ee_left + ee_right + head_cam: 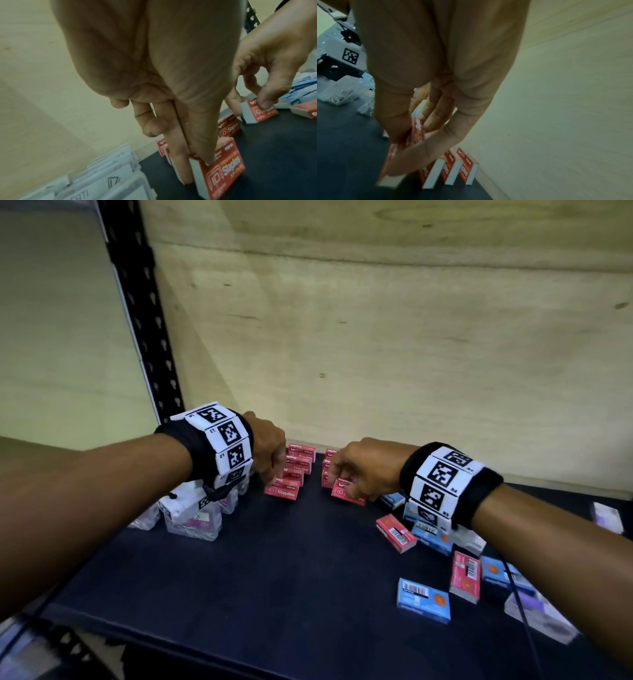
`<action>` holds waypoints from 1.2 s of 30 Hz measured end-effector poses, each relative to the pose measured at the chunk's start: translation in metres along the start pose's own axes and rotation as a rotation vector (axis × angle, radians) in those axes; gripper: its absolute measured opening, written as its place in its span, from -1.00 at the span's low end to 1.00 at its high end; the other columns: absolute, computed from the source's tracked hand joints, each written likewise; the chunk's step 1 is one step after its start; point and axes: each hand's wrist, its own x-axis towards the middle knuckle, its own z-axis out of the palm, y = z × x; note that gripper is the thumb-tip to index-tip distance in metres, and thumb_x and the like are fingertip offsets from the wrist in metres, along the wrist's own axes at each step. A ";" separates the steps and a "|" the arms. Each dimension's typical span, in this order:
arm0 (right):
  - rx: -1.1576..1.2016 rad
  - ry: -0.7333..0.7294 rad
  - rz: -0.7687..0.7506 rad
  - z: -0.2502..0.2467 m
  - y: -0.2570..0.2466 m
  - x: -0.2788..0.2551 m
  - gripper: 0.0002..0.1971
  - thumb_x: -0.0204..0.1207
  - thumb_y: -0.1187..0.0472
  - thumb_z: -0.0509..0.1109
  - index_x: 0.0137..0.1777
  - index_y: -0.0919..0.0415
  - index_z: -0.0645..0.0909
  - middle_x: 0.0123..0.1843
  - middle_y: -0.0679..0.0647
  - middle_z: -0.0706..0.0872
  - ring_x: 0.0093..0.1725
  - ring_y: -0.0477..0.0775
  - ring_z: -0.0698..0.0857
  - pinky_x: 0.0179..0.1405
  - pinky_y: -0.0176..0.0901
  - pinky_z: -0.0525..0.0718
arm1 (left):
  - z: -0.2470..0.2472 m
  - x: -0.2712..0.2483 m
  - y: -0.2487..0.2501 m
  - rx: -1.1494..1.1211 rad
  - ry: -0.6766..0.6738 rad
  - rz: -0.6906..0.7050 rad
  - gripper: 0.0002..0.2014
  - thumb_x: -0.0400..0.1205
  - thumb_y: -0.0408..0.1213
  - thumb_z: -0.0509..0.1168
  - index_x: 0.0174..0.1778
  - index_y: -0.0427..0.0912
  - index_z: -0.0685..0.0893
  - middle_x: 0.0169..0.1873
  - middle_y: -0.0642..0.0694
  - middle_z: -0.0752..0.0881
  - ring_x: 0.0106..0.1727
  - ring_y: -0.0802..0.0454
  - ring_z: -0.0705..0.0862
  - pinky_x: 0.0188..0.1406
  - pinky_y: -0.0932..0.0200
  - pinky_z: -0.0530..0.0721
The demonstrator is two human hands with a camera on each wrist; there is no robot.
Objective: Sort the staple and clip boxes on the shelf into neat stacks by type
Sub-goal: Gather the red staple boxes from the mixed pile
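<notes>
Two short rows of red staples boxes (pixel 298 467) stand at the back of the dark shelf (pixel 257 577) against the plywood wall. My left hand (pixel 274 477) is at the front of the left row; in the left wrist view its thumb and straight index finger (pixel 181 169) pinch the frontmost red staples box (pixel 223 169). My right hand (pixel 342 487) holds another red staples box (pixel 346 491) between thumb and fingers, just in front of the right row (pixel 452 169). That box (pixel 399 155) is tilted and low over the shelf.
Clear plastic clip boxes (pixel 191 515) are stacked at the left under my left wrist. Loose blue boxes (pixel 423 599) and red boxes (pixel 395 532) lie scattered at the right, with more clear boxes (pixel 541 618). A black shelf post (pixel 144 320) rises at the left.
</notes>
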 end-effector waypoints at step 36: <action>-0.044 0.065 0.041 0.002 0.005 0.014 -0.91 0.44 0.11 0.61 -0.09 0.06 0.80 -0.20 -0.10 0.79 -0.16 -0.09 0.74 -0.01 -0.14 0.72 | 0.006 0.013 0.006 0.104 0.020 0.032 -0.75 0.42 -0.15 0.56 0.01 0.09 0.80 -0.07 0.16 0.76 0.14 0.08 0.45 -0.02 0.22 0.35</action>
